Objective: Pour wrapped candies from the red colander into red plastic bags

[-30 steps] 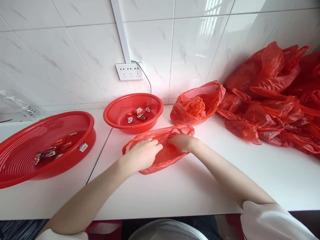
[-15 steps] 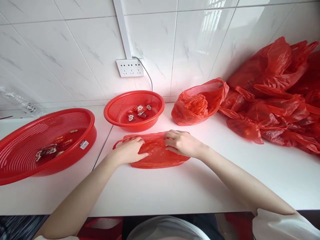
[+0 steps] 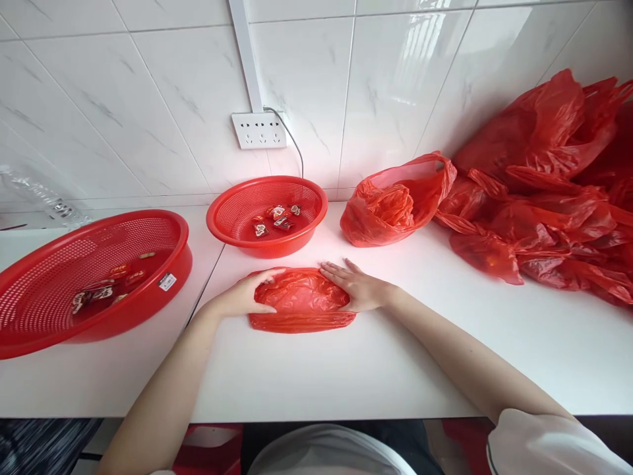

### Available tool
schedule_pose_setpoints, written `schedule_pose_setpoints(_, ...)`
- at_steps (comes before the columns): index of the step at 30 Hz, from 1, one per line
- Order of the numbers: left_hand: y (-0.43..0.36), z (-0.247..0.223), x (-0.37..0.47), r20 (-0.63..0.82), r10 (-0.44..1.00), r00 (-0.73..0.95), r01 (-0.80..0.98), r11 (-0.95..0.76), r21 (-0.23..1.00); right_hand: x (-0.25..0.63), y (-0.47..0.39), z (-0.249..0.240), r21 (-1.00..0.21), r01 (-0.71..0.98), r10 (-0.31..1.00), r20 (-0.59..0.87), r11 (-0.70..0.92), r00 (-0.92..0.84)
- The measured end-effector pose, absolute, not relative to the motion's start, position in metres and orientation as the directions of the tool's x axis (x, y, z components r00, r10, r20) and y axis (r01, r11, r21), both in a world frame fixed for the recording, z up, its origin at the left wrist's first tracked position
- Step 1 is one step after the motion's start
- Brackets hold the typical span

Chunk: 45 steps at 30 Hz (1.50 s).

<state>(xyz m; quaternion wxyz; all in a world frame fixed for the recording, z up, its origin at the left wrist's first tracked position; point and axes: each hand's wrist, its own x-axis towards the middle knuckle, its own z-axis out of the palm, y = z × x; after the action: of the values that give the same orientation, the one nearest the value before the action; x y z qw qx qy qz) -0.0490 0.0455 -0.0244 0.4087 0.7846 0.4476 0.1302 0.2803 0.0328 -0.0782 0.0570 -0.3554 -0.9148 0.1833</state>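
On the white table point(image 3: 297, 376) before me lies a flattened red bag point(image 3: 304, 321), my left hand point(image 3: 242, 295) touching its left end, thumb spread from fingers, my right hand point(image 3: 360, 290) open across its right end. Beyond sit a red basket point(image 3: 270, 249) holding small wrapped pieces point(image 3: 260, 229) and, farthest, the wall socket point(image 3: 259, 130).

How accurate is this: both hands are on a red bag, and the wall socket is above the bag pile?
Not quite: the head view shows the wall socket above the smaller basket, not the bag pile. Left hand and right hand are on the red bag.
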Motion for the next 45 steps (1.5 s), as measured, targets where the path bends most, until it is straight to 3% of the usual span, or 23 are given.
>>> schedule_pose_setpoints(2, 0.048, -0.023, -0.051, -0.193, 0.819, 0.541, 0.476, -0.108, 0.873, 0.281, 0.032, -0.080, -0.391, 0.621, 0.673, -0.003, 0.680, -0.739)
schedule_pose_setpoints(5, 0.055, -0.014, -0.047, -0.240, 0.896, 0.374, 0.126, 0.207, 0.970, 0.282, 0.032, -0.075, -0.440, 0.613, 0.685, 0.005, 0.656, -0.728)
schedule_pose_setpoints(7, 0.063, -0.006, -0.040, -0.345, 0.896, 0.278, -0.072, 0.378, 0.923, 0.284, 0.032, -0.062, -0.513, 0.592, 0.696, 0.016, 0.622, -0.718)
schedule_pose_setpoints(10, 0.077, 0.000, -0.025, -0.513, 0.826, 0.234, -0.135, 0.550, 0.824, 0.282, 0.032, -0.029, -0.592, 0.524, 0.733, 0.177, 0.613, -0.657)
schedule_pose_setpoints(14, 0.085, -0.006, -0.011, -0.432, 0.880, 0.199, -0.324, 0.475, 0.818, 0.270, 0.032, 0.016, -0.580, 0.449, 0.726, 0.447, 0.680, -0.523)
schedule_pose_setpoints(19, 0.070, -0.026, -0.012, -0.324, 0.929, 0.178, -0.450, 0.370, 0.813, 0.249, 0.031, 0.036, -0.581, 0.381, 0.691, 0.541, 0.719, -0.479)
schedule_pose_setpoints(28, 0.053, -0.052, -0.008, -0.300, 0.919, 0.254, -0.477, 0.389, 0.788, 0.240, 0.059, 0.016, -0.503, 0.483, 0.697, 0.496, 0.717, -0.519)
schedule_pose_setpoints(34, 0.053, -0.061, -0.004, -0.256, 0.933, 0.251, -0.475, 0.349, 0.808, 0.244, 0.068, -0.006, -0.382, 0.671, 0.771, 0.298, 0.636, -0.562)
schedule_pose_setpoints(39, 0.043, -0.062, 0.006, -0.255, 0.935, 0.246, -0.430, 0.341, 0.836, 0.237, 0.070, -0.022, -0.414, 0.634, 0.755, 0.300, 0.654, -0.583)
schedule_pose_setpoints(45, 0.029, -0.065, 0.022, -0.319, 0.898, 0.303, -0.467, 0.432, 0.772, 0.222, 0.066, -0.037, -0.382, 0.578, 0.683, 0.257, 0.722, -0.684)
